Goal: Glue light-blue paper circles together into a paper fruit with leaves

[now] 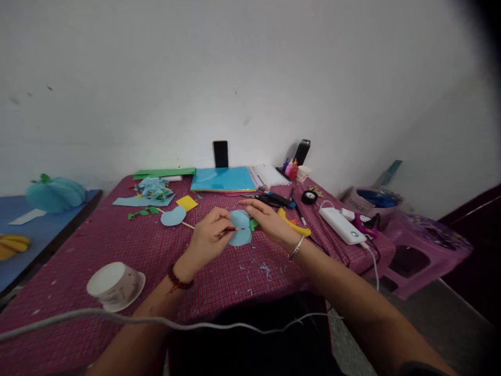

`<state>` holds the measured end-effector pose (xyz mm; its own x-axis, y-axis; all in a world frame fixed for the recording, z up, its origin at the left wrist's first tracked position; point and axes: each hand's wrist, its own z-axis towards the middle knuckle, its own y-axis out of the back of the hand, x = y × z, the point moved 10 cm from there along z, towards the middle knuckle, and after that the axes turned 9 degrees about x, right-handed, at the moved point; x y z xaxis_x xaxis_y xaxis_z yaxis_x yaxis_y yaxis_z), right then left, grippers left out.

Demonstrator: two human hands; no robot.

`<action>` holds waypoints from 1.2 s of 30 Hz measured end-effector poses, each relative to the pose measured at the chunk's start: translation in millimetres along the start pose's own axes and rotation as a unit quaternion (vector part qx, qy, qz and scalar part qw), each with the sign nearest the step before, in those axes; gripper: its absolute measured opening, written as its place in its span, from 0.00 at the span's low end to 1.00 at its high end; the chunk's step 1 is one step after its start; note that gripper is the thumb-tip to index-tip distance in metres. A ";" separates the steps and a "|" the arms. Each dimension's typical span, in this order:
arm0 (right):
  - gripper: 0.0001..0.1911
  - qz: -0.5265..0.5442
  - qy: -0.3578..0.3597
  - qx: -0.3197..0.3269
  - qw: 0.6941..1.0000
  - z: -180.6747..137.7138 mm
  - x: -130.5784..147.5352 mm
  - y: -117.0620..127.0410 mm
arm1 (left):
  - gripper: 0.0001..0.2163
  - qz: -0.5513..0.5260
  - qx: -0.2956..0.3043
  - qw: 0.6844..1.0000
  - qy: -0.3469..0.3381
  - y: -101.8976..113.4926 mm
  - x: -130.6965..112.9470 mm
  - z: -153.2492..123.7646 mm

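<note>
My left hand (209, 235) is closed in a pinch on a thin red pencil (230, 229), its tip resting on a light blue paper cut-out (239, 230) on the magenta checked tablecloth (136, 250). My right hand (268, 219) lies on the cut-out's right side with fingers stretched flat, pressing it down beside a small green paper bit (253, 224). A second light blue paper shape on a wooden stick (174, 216) lies to the left of my hands.
An upturned paper cup (115, 286) sits front left. Paper scraps, a yellow square (187, 202), coloured sheets (223, 179), scissors (270, 199), tape roll (309, 197), a white power bank (342, 225) and a phone (221, 153) against the wall crowd the back. A pink stool (415, 250) stands right.
</note>
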<state>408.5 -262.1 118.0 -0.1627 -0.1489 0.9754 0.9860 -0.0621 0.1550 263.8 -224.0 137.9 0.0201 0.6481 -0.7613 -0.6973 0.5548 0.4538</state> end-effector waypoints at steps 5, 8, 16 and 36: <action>0.17 0.004 0.070 -0.008 0.998 3.9 13.7 5.7 | 0.10 -0.108 -0.087 0.988 0.074 18.7 39.5 -0.4; 0.15 -0.020 0.120 -0.024 0.992 10.3 20.0 0.0 | 0.16 -0.165 -0.103 0.974 0.119 19.1 67.1 -0.2; 0.15 -0.089 0.170 -0.067 0.979 25.5 16.7 -19.4 | 0.16 -0.240 -0.082 0.952 0.173 12.2 93.8 -0.9; 0.23 -0.175 0.261 -0.056 0.948 -8.5 25.6 -38.4 | 0.16 -0.286 -0.084 0.951 0.088 32.7 99.6 0.3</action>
<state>366.2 -271.9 135.7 -0.5042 -0.5652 0.6529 0.8628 -0.2984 0.4081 243.3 -141.1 77.1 0.3199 0.1602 -0.9338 -0.7137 0.6890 -0.1263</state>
